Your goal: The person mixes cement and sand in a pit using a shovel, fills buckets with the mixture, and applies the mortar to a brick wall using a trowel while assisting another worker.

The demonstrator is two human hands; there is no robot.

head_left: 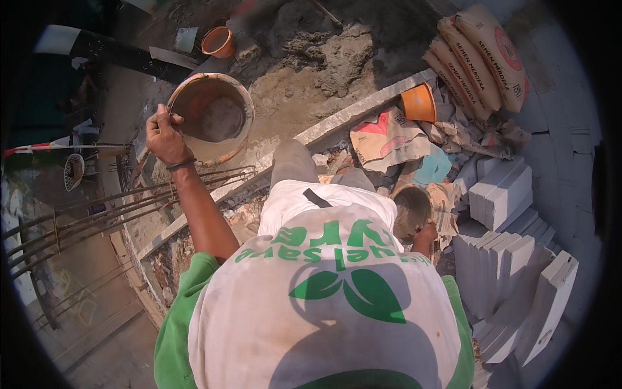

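Note:
At the upper left, my left hand (pixel 165 133) is closed on the near-left rim of a large mortar-smeared bucket (pixel 199 104). Grey material lies in the bottom of this bucket, which stands on the cement-covered ground. Low on my right side, my right hand (pixel 424 238) is at the rim of a second grey-coated bucket (pixel 412 209). Its fingers look curled around that edge, though my shirt hides part of the arm. Dark grey shows inside the second bucket.
A concrete ledge (pixel 363 111) runs diagonally before me. Rebar rods (pixel 97 217) stick out at left. Cement bags (pixel 483 65) and white blocks (pixel 502 198) are stacked at right. One orange bucket (pixel 418 102) lies tipped beside torn paper; a smaller one (pixel 218 43) stands near wet mortar (pixel 343 57).

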